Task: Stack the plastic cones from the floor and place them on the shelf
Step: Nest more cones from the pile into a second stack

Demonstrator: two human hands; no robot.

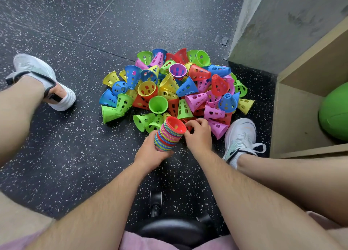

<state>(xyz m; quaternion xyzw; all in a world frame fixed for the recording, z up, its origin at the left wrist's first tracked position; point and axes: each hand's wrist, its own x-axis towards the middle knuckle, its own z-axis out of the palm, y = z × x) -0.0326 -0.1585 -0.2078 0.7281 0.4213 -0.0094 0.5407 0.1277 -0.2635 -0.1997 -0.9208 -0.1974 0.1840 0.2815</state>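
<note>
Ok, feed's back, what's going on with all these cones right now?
A seated person is gathering cones. The left hand grips a tilted nested stack of cones, a red one on top. The right hand reaches beside the stack's rim, fingers curled down at the near edge of the loose pile of cones on the floor; whether it grips one I cannot tell. None shows on the wooden shelf, which holds a green ball.

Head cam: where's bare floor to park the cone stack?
Bare speckled floor between the left shoe and the loose cone pile, left of the stack. Shelf bay has room beside the green ball. Crowded: pile to right shoe.
</note>
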